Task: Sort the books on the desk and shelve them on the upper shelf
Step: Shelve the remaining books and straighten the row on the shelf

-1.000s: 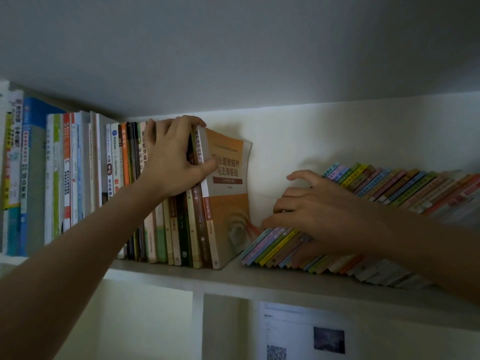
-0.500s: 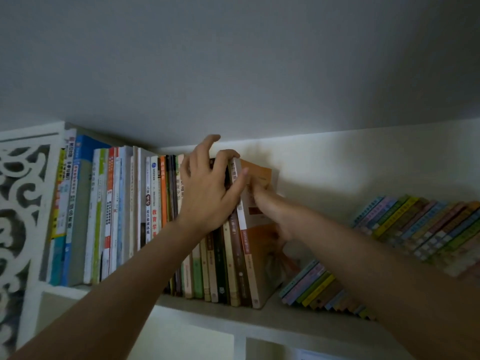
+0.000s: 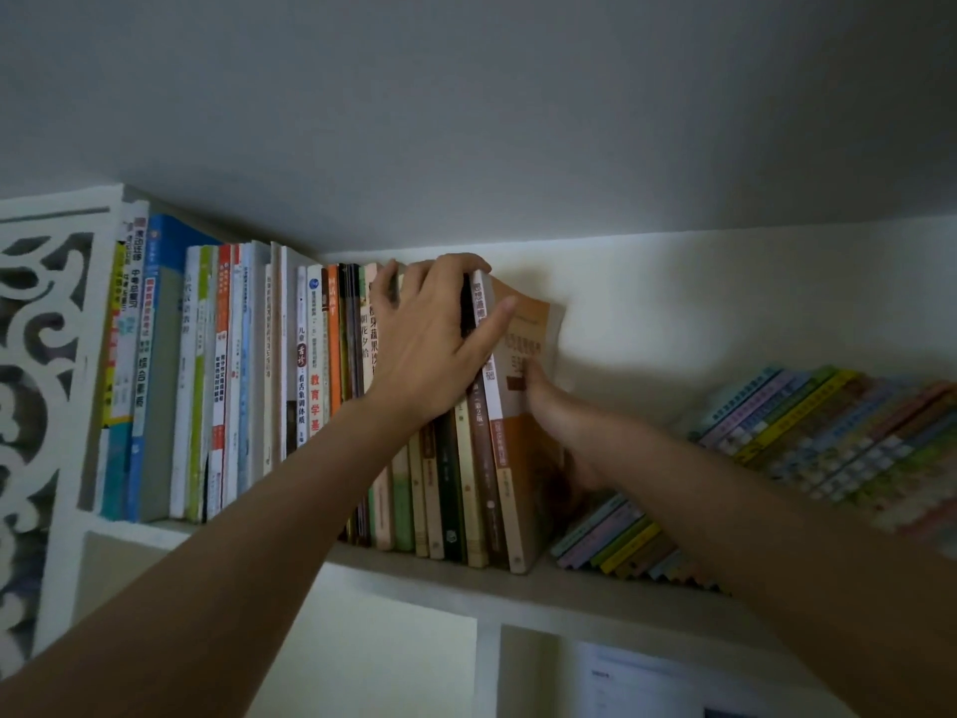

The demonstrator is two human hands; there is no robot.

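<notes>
A row of upright books (image 3: 310,380) fills the left part of the upper shelf (image 3: 518,588). The orange book (image 3: 536,323) stands at the row's right end. My left hand (image 3: 435,334) curls over the tops of the last few books, and its thumb lies on the orange book's cover. My right hand (image 3: 564,432) presses against that cover from the right, thumb pointing up. Its fingers are partly hidden. To the right, several thin colourful books (image 3: 802,443) lean steeply to the left.
A white carved panel (image 3: 41,380) closes the shelf's left end. The ceiling hangs close above the book tops. Bare shelf back wall (image 3: 647,329) shows between the orange book and the leaning books. A lower compartment holds a printed sheet (image 3: 621,686).
My right hand left the leaning thin books and came to the orange book's cover. The orange book now stands more upright against the row. The camera view shifted left and up.
</notes>
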